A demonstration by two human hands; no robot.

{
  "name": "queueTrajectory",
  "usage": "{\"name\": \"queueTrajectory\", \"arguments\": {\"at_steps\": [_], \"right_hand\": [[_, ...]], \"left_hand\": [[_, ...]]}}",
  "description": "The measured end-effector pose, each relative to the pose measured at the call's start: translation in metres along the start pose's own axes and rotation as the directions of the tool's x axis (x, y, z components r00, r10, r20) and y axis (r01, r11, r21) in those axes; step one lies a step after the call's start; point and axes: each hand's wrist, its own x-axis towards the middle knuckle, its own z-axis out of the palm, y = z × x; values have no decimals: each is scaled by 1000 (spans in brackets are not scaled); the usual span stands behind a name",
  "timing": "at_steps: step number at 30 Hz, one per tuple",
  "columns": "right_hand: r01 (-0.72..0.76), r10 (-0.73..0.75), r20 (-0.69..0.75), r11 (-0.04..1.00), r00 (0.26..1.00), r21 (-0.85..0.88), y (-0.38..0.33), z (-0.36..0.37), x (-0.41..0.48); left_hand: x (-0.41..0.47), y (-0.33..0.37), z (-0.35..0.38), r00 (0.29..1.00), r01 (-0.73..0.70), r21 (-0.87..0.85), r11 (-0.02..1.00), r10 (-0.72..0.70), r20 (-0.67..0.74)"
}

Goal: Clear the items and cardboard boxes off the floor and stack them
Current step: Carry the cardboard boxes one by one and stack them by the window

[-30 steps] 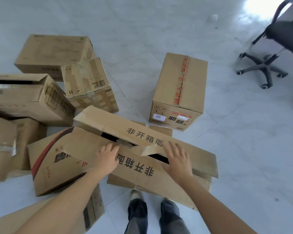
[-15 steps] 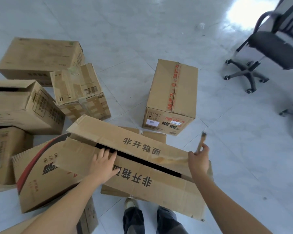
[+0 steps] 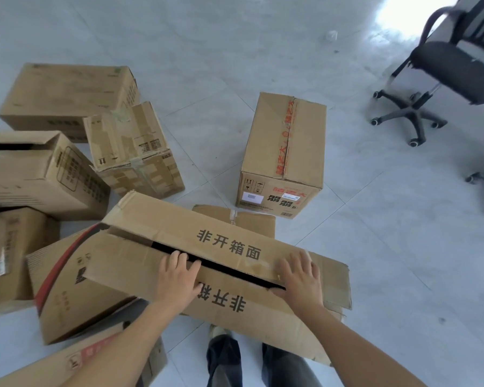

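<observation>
Pressing on the box (image 3: 157, 222), my left hand (image 3: 178, 280) and right hand (image 3: 299, 280) lie flat, gripping nothing; it looks light and floppy, so I'd lift by its ends.

Left grip (image 3: 179, 279) and right grip (image 3: 301, 280) press flat on the top flaps of a long cardboard box (image 3: 143, 219); a red-taped box (image 3: 305, 146) stands beyond it on the floor (image 3: 389, 247).

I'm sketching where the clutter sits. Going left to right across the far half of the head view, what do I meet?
Open-topped box → small patched box → box sealed with red tape → office chair. The other boxes overlap these too much to place.
</observation>
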Motion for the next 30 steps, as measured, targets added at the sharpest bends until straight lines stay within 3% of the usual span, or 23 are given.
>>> {"name": "queueTrajectory", "arguments": {"at_steps": [3, 5, 11, 18, 20, 24, 28, 30], "right_hand": [[91, -96, -129, 995, 987, -46, 9, 0, -3], [73, -81, -200, 996, 976, -47, 16, -7, -5], [26, -38, -183, 998, 982, -65, 26, -70, 15], [281, -301, -294, 954, 907, -108, 27, -152, 36], [370, -402, -326, 915, 855, -158, 22, -179, 37], [547, -625, -442, 779, 643, -305, 13, -213, 16], [654, -730, -508, 663, 457, -365, 2, -231, -9], [695, -781, -498, 594, 377, -405, -10, -249, -40]], "left_hand": [[-8, -3, -16, 999, -23, 44, 999, 21, 48], [-14, 0, -32, 995, -19, 30, 999, 16, 103], [-40, 9, -56, 988, 3, -58, 998, 6, 157], [-73, 27, -95, 985, 166, -170, 971, -172, -22], [-88, 34, -110, 967, 230, -235, 944, -249, -54], [-131, 59, -126, 900, 376, -374, 848, -431, -72], [-196, 96, -131, 829, 486, -338, 806, -547, -115], [-233, 109, -139, 780, 530, -418, 738, -617, -100]]}}
